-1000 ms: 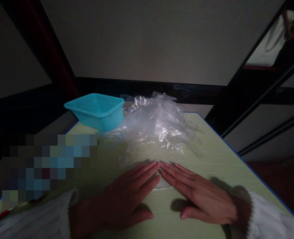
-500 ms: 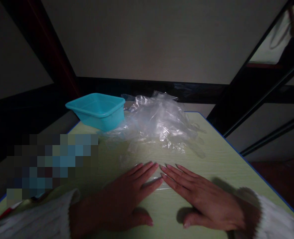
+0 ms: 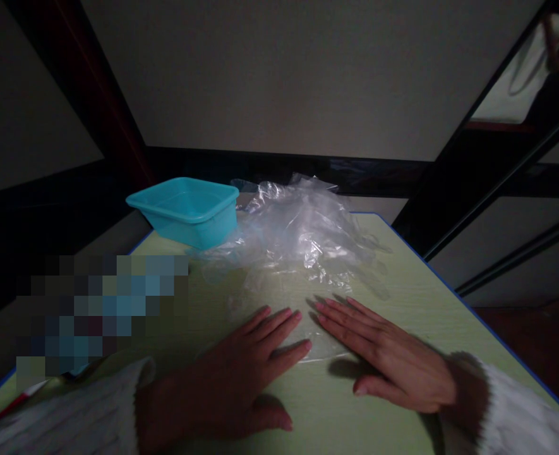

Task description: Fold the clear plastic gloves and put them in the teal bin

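Note:
My left hand (image 3: 255, 366) lies palm down with fingers spread on a thin, clear plastic sheet (image 3: 314, 346) that is flat on the table. Whether the sheet is a glove or a bag I cannot tell. To its right, my right hand (image 3: 383, 354) hovers low over the sheet's right part, fingers stretched out and its shadow beneath. Just beyond both hands sits a crumpled heap of clear plastic gloves (image 3: 302, 221), with finger shapes showing at its edges. Nothing is gripped in either hand.
A turquoise plastic basin (image 3: 203, 230) stands at the table's back left, touching the heap. Along the left edge an item is blurred out, with a red-and-white thin object (image 3: 18, 399) near it. The pale green table (image 3: 431, 316) has a blue rim, and a wall panel stands behind it.
My right hand has lifted slightly and moved away from the left fingertips, baring more of the plastic sheet. My left hand has stayed nearly still.

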A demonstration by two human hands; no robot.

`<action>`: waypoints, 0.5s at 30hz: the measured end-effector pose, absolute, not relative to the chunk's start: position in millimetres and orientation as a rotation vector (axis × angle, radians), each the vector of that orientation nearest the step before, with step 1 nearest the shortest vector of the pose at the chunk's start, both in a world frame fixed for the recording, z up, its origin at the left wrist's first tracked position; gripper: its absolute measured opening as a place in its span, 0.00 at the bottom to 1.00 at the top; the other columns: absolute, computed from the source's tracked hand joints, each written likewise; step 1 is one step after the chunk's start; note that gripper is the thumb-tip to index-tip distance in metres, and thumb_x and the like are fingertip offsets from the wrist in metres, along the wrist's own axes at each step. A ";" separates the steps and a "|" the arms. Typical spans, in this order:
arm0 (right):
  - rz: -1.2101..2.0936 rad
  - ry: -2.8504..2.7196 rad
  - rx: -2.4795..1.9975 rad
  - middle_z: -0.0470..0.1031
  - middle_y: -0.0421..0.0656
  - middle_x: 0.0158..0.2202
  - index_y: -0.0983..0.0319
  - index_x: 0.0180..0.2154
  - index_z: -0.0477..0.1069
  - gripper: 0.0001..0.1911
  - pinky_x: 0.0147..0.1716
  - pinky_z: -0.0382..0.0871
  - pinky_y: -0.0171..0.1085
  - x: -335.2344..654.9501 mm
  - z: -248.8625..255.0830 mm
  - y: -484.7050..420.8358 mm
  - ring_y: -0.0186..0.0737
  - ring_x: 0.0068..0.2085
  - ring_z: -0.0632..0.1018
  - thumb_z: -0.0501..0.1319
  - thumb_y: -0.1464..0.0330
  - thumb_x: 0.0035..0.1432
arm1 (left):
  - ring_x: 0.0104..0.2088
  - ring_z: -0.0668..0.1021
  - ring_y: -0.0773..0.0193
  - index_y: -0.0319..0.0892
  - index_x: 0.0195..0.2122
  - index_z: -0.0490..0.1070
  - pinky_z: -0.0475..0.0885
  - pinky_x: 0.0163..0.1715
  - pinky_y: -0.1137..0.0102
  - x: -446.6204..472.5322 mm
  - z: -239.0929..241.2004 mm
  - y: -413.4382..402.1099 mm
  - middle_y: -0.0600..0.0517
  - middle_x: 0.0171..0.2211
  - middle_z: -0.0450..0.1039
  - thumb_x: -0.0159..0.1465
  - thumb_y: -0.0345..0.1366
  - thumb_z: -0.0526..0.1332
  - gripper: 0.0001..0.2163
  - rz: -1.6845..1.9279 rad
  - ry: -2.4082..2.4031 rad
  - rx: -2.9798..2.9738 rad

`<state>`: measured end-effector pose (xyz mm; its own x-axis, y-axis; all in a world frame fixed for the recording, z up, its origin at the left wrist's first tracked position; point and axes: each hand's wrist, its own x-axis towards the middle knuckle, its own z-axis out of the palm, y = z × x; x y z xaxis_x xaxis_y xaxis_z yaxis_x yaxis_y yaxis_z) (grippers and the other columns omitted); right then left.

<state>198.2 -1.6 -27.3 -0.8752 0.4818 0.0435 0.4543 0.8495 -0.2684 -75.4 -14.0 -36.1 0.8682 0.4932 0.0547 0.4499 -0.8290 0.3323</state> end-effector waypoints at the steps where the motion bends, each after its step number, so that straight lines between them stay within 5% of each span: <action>1: 0.370 -2.913 -0.753 0.42 0.56 0.65 0.70 0.64 0.40 0.39 0.61 0.41 0.57 198.4 -27.4 -1.2 0.49 0.65 0.45 0.42 0.49 0.62 | 0.64 0.49 0.44 0.42 0.63 0.51 0.46 0.60 0.51 -75.6 -35.1 -15.3 0.38 0.65 0.41 0.61 0.56 0.52 0.34 0.196 0.706 2.741; 15: 0.403 -2.911 -0.766 0.49 0.56 0.64 0.69 0.63 0.43 0.37 0.60 0.43 0.57 199.3 -26.2 1.5 0.49 0.64 0.50 0.44 0.51 0.63 | 0.63 0.51 0.44 0.39 0.62 0.52 0.47 0.59 0.47 -81.4 -29.5 -11.0 0.37 0.64 0.47 0.63 0.55 0.49 0.32 0.159 0.832 2.774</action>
<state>199.3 1.5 -26.2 -0.8677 0.4961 0.0331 0.4684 0.8380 -0.2800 -81.4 -11.0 -29.5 0.8320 0.5537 0.0350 0.5274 -0.8089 0.2599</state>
